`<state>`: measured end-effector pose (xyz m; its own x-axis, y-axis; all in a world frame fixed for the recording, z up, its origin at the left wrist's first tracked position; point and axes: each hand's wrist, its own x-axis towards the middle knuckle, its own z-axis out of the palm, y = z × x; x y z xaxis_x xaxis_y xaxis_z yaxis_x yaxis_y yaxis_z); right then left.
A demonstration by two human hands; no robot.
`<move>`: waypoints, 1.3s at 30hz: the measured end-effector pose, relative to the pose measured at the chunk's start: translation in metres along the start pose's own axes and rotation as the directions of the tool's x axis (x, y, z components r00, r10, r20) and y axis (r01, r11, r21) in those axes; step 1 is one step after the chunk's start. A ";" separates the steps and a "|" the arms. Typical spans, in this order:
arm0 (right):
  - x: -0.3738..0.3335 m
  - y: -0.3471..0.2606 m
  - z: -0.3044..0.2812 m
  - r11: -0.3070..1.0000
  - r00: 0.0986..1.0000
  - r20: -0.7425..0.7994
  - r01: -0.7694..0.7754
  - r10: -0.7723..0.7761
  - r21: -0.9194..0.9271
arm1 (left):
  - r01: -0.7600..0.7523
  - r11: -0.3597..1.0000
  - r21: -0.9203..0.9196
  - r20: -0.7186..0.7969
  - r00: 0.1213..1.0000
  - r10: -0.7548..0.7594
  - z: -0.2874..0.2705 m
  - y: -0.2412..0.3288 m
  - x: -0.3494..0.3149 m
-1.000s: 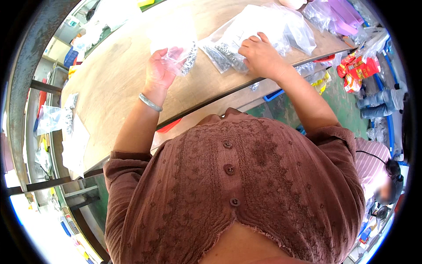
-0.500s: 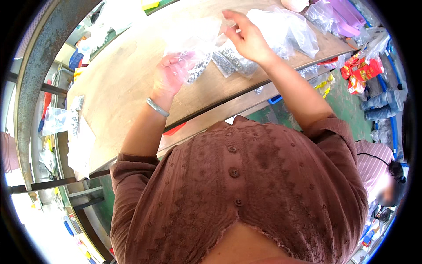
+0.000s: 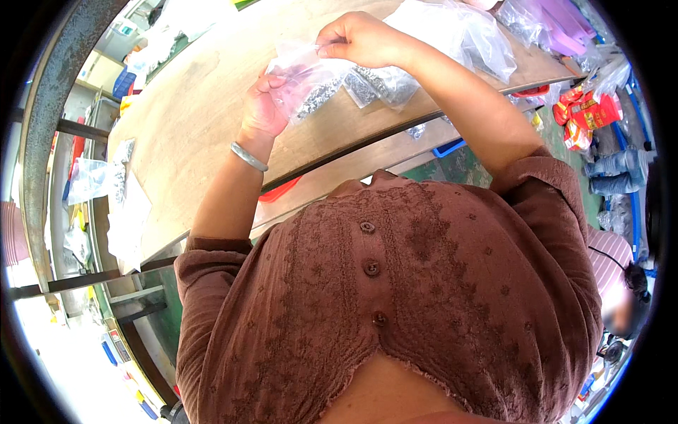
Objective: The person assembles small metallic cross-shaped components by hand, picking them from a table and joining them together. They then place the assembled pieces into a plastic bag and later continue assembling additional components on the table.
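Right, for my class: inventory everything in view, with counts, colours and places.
Clear plastic bag of small pieces: one, transparent, silvery-dark contents, in both hands
Filled clear plastic bags: two or more, grey contents, on the table
Large plastic bags: uncounted, whitish, table's far right
Wooden table: one, light brown, beneath the hands
Flat paper sheet: one, white, table's left end
Plastic bin: at least one, purple, upper right
Glossy packages: several, red, right of the table
Shelf clutter: uncounted, mixed, far left
Co-worker's striped top: one, pink, lower right
Buttoned shirt: one, brown, on the person
Smooth bangle: one, pale grey, left wrist
Left hand: one, bare, holding the bag
Right hand: one, bare, pinching the bag's edge
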<state>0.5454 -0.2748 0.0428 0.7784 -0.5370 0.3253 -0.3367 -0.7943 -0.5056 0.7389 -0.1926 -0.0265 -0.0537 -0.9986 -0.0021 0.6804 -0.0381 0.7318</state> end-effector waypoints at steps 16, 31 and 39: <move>0.012 -0.022 0.016 0.975 0.944 -0.329 0.094 -0.024 0.200 | -0.015 0.999 -0.040 0.043 0.999 0.017 -0.003 0.011 -0.007; -0.042 -0.106 0.003 0.893 0.793 -0.559 0.408 -0.243 0.191 | 0.677 0.700 0.225 -0.070 0.728 -0.682 0.041 0.011 -0.066; -0.142 -0.129 -0.014 0.896 0.902 -0.415 0.278 -0.119 0.346 | 0.257 0.754 0.604 0.424 0.697 -0.578 0.086 0.002 -0.066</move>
<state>0.4708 -0.1001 0.0724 0.5224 -0.5076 0.6852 0.0979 -0.7625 -0.6395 0.6810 -0.1230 0.0339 -0.7406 -0.6582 -0.1353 0.0576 -0.2627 0.9632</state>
